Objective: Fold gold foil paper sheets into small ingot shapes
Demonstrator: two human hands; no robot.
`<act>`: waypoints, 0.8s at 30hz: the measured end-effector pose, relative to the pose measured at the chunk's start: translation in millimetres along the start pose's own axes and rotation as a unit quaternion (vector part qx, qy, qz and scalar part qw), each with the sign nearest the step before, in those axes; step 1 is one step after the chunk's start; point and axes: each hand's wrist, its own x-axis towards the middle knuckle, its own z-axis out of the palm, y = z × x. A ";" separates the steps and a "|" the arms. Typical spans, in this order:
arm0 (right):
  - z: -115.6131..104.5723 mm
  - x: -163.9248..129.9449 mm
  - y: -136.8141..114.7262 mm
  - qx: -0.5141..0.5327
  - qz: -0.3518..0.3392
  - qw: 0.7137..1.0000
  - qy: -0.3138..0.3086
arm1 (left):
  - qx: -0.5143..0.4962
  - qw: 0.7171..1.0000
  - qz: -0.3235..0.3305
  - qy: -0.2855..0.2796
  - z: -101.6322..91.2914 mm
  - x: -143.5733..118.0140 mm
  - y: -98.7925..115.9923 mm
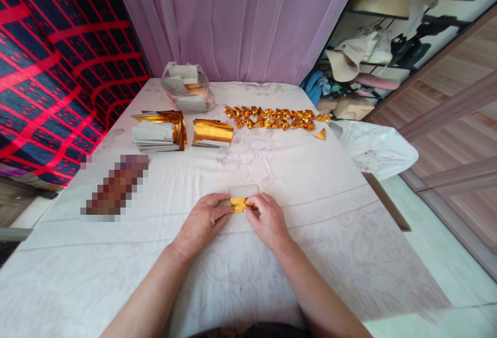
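Gold-foil paper [238, 203] lies on the tablecloth [322, 172], pinched leftward by the left hand [202, 221], rightward by the right hand [271, 220]. Folding seems in hand; the next crease likely calls for aligned edges. Folded gold pieces [267, 119] lie at one o'clock.

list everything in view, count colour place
sheet: one, gold and grey, centre
larger stack: one, gold and grey sheets, rear left
smaller stack: one, mostly gold sheets, right of that
bag of sheets: one, transparent, behind larger stack
folded pieces: many, gold, rear right
pixelated patch: one, reddish brown, left
floral cloth: one, white and purple, beneath
curtain: one, purple, far side
checked fabric: one, red and dark, left
shelves: several, dark-edged, upper right
hat: one, beige, on shelves
plastic bag: one, white, right
wood panels: several, brown, right
left hand: one, bare, sheet's left edge
right hand: one, bare, sheet's right end
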 end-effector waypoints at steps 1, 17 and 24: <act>0.4 -0.1 -0.6 -0.002 0.002 1.000 0.001 | -0.001 1.000 -0.002 0.000 0.0 -0.1 -0.3; 5.4 -0.2 -10.1 -0.061 0.017 0.998 0.015 | -0.014 1.000 -0.017 -0.020 0.4 -1.5 -2.8; 6.6 0.8 -15.0 -0.080 0.034 0.996 0.015 | -0.019 0.999 -0.027 -0.034 -0.9 0.6 -0.6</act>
